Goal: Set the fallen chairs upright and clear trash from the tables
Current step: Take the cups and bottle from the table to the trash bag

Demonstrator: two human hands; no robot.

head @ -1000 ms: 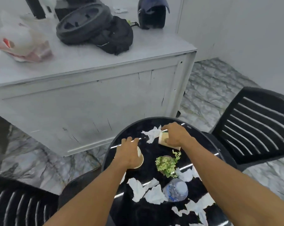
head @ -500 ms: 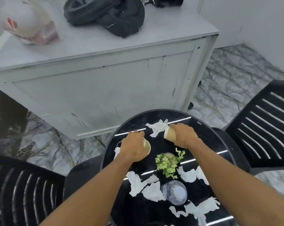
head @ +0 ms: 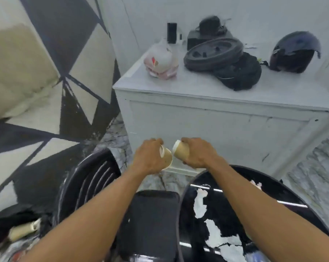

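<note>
A paper cup in each grip, held off the black tabletop's edge.

My left hand closes around one cup, mouth toward one o'clock; my right hand clasps the other cup, lying tilted, mouth toward eleven o'clock, almost touching.

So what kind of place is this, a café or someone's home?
Probably a small café or eatery, though I can't be sure: a round black table strewn with torn napkins, black plastic chairs, and paper cups in both hands.
</note>
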